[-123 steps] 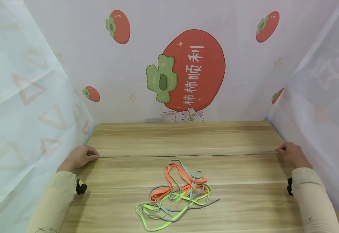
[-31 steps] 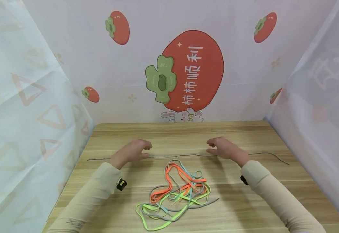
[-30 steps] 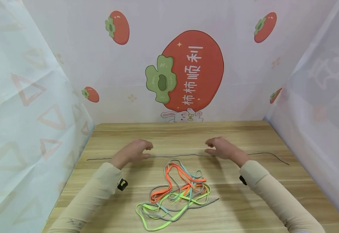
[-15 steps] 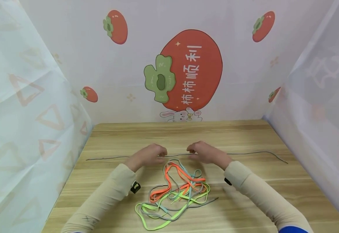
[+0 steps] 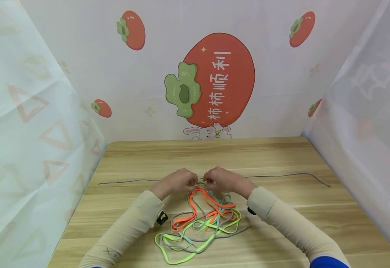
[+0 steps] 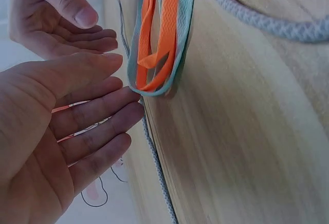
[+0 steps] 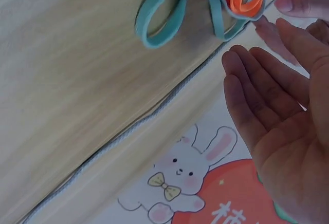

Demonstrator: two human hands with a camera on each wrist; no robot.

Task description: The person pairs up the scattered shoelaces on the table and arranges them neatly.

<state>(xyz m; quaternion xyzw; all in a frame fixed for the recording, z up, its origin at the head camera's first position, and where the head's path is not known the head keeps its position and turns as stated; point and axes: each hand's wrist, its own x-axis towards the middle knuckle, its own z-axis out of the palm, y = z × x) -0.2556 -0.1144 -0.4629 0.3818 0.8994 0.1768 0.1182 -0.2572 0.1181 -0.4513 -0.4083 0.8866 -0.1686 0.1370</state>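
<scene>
A thin grey cord (image 5: 281, 175) lies stretched left to right across the table, its right end bending toward the front. In front of it is a loose tangle of orange lace (image 5: 193, 212), lime lace (image 5: 181, 262), light blue and grey laces. My left hand (image 5: 179, 181) and right hand (image 5: 222, 180) are close together at the tangle's back edge, over the cord's middle. In the left wrist view the left hand (image 6: 77, 116) has relaxed, spread fingers beside the orange and blue loop (image 6: 167, 34). The right hand (image 7: 288, 100), in the right wrist view, has extended fingers and holds nothing.
The wooden table (image 5: 315, 216) meets a white back sheet (image 5: 131, 82) printed with persimmons and a rabbit. White sheets also hang along the left side (image 5: 31, 149) and the right side (image 5: 375, 130).
Both hands have let go of the grey cord's ends and moved inward to the middle, coming closer together and slightly toward the tangle. The cord's right end now bends forward.
</scene>
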